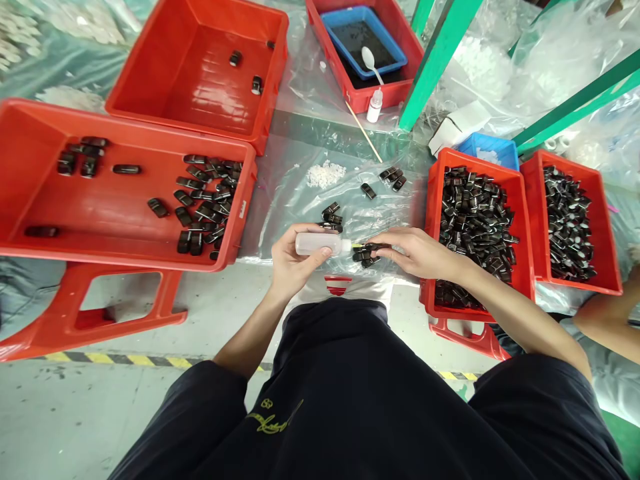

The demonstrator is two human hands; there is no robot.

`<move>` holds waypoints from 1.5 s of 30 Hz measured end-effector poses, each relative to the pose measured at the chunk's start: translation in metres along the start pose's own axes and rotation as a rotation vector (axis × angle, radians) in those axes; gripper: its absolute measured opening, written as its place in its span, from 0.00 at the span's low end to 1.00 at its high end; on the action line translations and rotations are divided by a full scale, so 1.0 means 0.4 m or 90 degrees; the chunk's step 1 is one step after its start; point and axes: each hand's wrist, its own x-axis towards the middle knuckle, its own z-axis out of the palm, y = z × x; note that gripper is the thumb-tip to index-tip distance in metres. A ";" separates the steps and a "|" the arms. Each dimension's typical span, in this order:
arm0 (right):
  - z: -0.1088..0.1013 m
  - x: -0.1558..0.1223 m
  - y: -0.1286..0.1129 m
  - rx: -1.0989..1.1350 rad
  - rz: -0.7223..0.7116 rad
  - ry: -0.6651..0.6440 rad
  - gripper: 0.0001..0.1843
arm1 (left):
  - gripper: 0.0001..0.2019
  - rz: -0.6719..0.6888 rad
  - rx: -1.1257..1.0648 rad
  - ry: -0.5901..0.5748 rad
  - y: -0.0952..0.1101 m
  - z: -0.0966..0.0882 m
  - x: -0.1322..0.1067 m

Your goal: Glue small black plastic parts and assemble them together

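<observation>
**Asker:** Between the two hands, what sits where?

**Describer:** At the left hand [295,257], the fingers are curled closed around a small clear squeeze bottle [320,244]. It lies on its side, long axis running left to right, with the nozzle pointing right, out past the thumb.

**Asker:** And the other hand?

**Describer:** The right hand [417,252] reaches in from the right, palm down, fingers stretched flat and close together. The fingertips rest on a little cluster of dark plastic pieces [367,253]. Whether they pinch one piece or only press on the cluster, I cannot tell.

**Asker:** How does the nozzle lie from those pieces?

**Describer:** Just left of them, nearly touching, at the same height. The pieces sit directly off the right fingertips, so the right hand is the nearer one; the left reaches them only through the bottle tip.

**Asker:** Anything close by?

**Describer:** Beyond the fingers, on clear plastic sheeting [300,180], lie a few more loose dark pieces [331,217]. Right of the right wrist stands a red bin [430,200] heaped with dark parts. Left of the left hand sits a large red tray [100,213], thinly scattered with them.
</observation>
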 end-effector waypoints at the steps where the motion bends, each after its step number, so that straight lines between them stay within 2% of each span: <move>1: 0.000 0.002 -0.001 0.005 -0.006 -0.003 0.14 | 0.21 0.003 0.011 -0.010 0.008 0.000 0.002; 5: 0.000 0.008 -0.005 0.034 -0.019 -0.033 0.16 | 0.22 0.002 0.033 -0.035 0.032 -0.001 0.010; 13: -0.007 0.008 -0.015 0.072 -0.029 -0.059 0.15 | 0.23 -0.018 0.039 -0.051 0.047 -0.012 0.014; 21: -0.007 0.009 -0.016 0.086 -0.037 -0.049 0.15 | 0.24 -0.017 0.040 -0.058 0.058 -0.011 0.012; 25: 0.000 0.010 -0.017 0.098 -0.038 -0.005 0.17 | 0.24 0.013 0.030 -0.054 0.056 -0.011 0.012; 30: 0.015 0.011 -0.026 0.140 -0.038 0.085 0.20 | 0.25 0.029 0.015 0.011 0.027 -0.013 0.001; 36: 0.020 0.007 -0.049 0.160 -0.021 0.174 0.17 | 0.24 0.041 -0.005 0.062 0.005 -0.012 -0.021; 45: 0.025 -0.006 -0.063 0.191 -0.007 0.214 0.15 | 0.22 0.077 -0.007 0.042 0.027 -0.010 -0.026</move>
